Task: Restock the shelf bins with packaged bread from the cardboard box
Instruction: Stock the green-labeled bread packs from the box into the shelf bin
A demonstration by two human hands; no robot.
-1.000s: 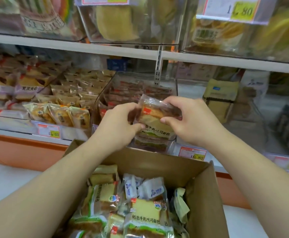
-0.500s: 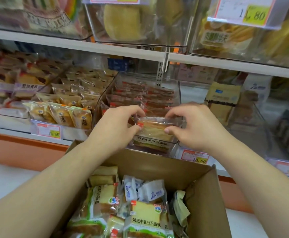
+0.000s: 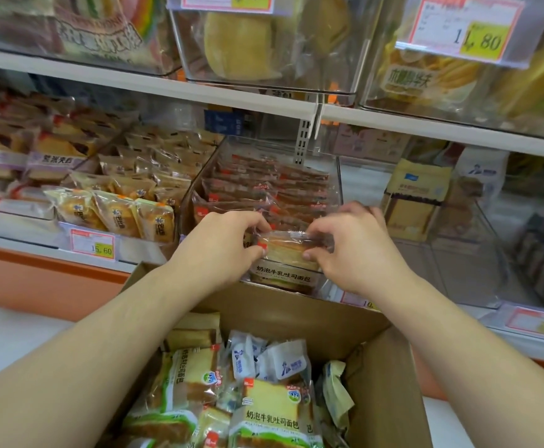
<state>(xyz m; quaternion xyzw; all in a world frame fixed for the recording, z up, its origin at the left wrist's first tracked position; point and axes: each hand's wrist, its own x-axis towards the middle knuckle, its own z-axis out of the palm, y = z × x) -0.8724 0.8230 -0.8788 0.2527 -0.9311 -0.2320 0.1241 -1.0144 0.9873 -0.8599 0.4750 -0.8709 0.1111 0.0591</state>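
Bread pack (image 3: 285,250) between left hand (image 3: 218,244) and right hand (image 3: 354,250) grip.

1. A pink and yellow price tag (image 3: 92,244) hangs on the front edge of the lower shelf, on the left.
2. A bigger price tag (image 3: 468,33) with "80" on it sits up high on the right.
3. A metal strip with holes (image 3: 303,142) stands upright at the back, between the shelves.
4. The white floor (image 3: 11,331) shows at the bottom left.
5. An orange band (image 3: 37,279) runs along under the lower shelf.
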